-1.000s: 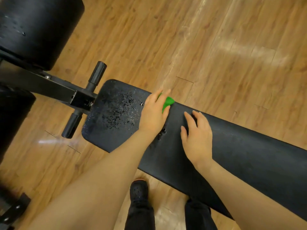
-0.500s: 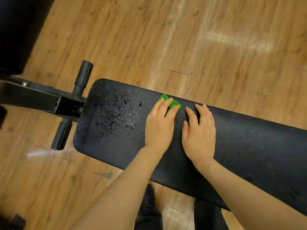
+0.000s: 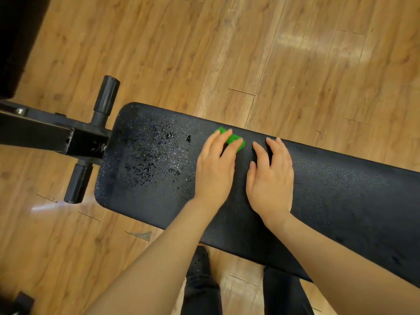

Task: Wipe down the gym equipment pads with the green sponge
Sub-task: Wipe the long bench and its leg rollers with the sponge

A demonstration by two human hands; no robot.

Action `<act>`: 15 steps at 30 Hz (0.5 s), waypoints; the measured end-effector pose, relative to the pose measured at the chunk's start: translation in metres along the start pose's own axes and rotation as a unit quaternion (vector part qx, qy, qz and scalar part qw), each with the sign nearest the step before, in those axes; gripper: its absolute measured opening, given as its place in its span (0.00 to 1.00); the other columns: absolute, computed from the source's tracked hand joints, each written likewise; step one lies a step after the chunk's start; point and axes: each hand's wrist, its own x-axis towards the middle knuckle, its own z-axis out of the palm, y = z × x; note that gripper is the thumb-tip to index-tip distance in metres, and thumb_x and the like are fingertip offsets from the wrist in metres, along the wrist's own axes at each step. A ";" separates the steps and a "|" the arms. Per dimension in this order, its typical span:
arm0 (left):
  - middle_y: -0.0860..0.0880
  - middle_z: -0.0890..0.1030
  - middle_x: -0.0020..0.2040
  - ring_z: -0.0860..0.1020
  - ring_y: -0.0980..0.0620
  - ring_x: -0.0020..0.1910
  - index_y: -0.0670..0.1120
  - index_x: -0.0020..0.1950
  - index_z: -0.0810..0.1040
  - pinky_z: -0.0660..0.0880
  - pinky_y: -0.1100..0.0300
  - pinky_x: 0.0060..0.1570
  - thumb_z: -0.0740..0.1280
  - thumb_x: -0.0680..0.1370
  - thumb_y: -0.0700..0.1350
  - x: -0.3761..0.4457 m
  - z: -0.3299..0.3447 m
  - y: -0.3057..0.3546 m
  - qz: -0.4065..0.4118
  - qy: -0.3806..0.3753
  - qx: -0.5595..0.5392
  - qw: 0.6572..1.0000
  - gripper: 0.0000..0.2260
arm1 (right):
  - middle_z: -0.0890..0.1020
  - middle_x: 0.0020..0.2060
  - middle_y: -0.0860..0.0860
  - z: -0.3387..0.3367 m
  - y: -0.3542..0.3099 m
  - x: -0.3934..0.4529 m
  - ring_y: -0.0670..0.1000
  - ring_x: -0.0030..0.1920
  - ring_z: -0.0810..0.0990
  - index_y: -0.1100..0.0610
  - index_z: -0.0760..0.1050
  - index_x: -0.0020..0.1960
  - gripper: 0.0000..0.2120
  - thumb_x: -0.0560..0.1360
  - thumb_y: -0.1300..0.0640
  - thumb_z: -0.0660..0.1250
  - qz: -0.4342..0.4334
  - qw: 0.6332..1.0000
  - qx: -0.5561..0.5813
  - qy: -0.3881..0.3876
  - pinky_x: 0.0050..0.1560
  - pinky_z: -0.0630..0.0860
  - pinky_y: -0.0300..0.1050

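Note:
A long black bench pad (image 3: pixel 341 196) runs from centre left to the right edge over the wooden floor. Its left end is speckled with water droplets (image 3: pixel 154 155). The green sponge (image 3: pixel 234 138) lies on the pad near its far edge. My left hand (image 3: pixel 216 169) presses down on the sponge with flat, spread fingers, so only bits of green show between and beyond them. Just to the right, my right hand (image 3: pixel 270 176) rests flat on the pad, fingers straight, holding nothing.
A black steel frame bar (image 3: pixel 45 130) joins the pad's left end, with two black pegs (image 3: pixel 105 96) (image 3: pixel 77 183) sticking out sideways. Another dark pad (image 3: pixel 13 42) fills the top left corner. My legs and a shoe (image 3: pixel 202 280) stand at the pad's near side.
My left hand has slid the sponge a little to the right along the far edge, closer to my right hand. The view has shifted, and the left-hand equipment shows less.

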 end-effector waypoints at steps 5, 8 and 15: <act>0.44 0.76 0.66 0.70 0.40 0.68 0.46 0.62 0.79 0.72 0.43 0.58 0.64 0.77 0.38 0.033 0.005 0.006 -0.033 0.017 0.036 0.999 0.15 | 0.70 0.67 0.62 0.001 0.000 0.000 0.62 0.72 0.64 0.60 0.71 0.68 0.19 0.78 0.59 0.62 -0.003 1.000 -0.002 -0.001 0.70 0.63 0.58; 0.45 0.75 0.67 0.68 0.42 0.70 0.47 0.63 0.78 0.72 0.45 0.60 0.67 0.76 0.36 0.013 0.003 0.006 -0.030 0.013 0.043 0.999 0.17 | 0.71 0.67 0.62 0.000 0.000 0.001 0.62 0.72 0.64 0.61 0.71 0.67 0.19 0.78 0.59 0.61 -0.004 1.000 -0.001 0.001 0.70 0.63 0.57; 0.46 0.71 0.70 0.65 0.44 0.71 0.49 0.66 0.75 0.72 0.46 0.60 0.62 0.76 0.38 -0.051 -0.007 -0.005 0.003 -0.013 0.047 0.999 0.18 | 0.70 0.67 0.61 0.000 0.000 0.001 0.61 0.72 0.64 0.60 0.71 0.68 0.19 0.79 0.58 0.59 -0.005 1.000 -0.004 0.000 0.71 0.62 0.57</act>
